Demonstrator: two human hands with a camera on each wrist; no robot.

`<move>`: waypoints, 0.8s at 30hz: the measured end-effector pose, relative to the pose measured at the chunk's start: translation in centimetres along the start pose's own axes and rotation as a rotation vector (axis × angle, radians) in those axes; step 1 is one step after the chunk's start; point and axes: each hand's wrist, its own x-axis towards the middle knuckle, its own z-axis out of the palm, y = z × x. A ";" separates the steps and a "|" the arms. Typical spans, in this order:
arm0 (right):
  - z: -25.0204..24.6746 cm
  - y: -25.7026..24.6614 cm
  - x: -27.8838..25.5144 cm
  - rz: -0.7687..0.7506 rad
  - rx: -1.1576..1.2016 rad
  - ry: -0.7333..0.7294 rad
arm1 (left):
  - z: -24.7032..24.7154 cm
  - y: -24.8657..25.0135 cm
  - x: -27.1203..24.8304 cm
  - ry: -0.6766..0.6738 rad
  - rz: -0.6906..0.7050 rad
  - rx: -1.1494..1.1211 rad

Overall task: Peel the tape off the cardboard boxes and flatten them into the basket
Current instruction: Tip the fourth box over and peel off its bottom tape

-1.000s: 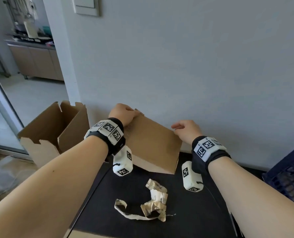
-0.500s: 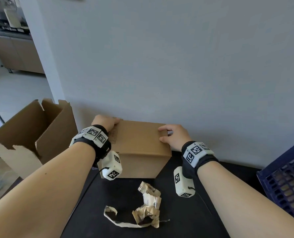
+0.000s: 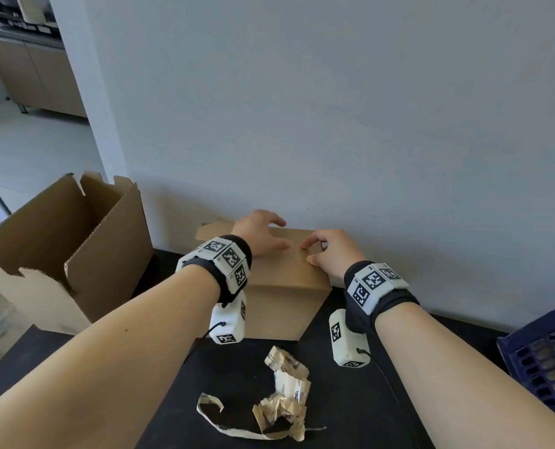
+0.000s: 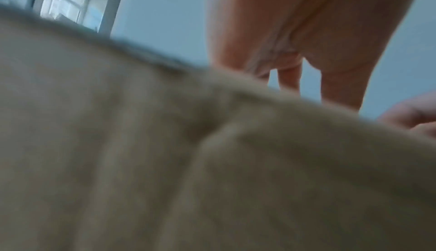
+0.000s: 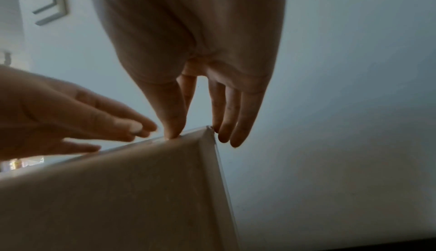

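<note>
Both hands have shifted toward the top's far right since the earlier frame: left hand [image 3: 258, 233] flat, fingers spread; right hand [image 3: 329, 254] fingers [image 5: 173, 122] curled on the closed box [image 3: 282, 286] on the worktop [image 3: 344, 400]; peeled tape [image 3: 285, 403] in front, basket [image 3: 548, 361] right, flattening judged pending.

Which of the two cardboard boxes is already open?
The large brown cardboard box at the left, its flaps standing up; the smaller brown box under both hands is closed.
</note>
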 end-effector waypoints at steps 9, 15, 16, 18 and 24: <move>0.3 0.0 -0.3 -0.028 0.020 0.021 | 0.8 -0.6 0.3 -0.089 0.003 0.059; 0.4 0.0 -0.4 -0.040 -0.006 0.026 | 1.0 -0.6 0.0 -0.085 0.005 0.061; 0.5 0.0 -0.4 -0.042 -0.018 0.028 | 1.0 -0.6 0.0 -0.085 0.006 0.059; 0.6 0.0 -0.5 -0.048 -0.027 0.030 | 1.0 -0.6 -0.1 -0.085 0.006 0.053; 0.9 0.2 -1.1 -0.077 -0.018 0.021 | 0.9 -0.6 0.0 -0.101 -0.004 0.051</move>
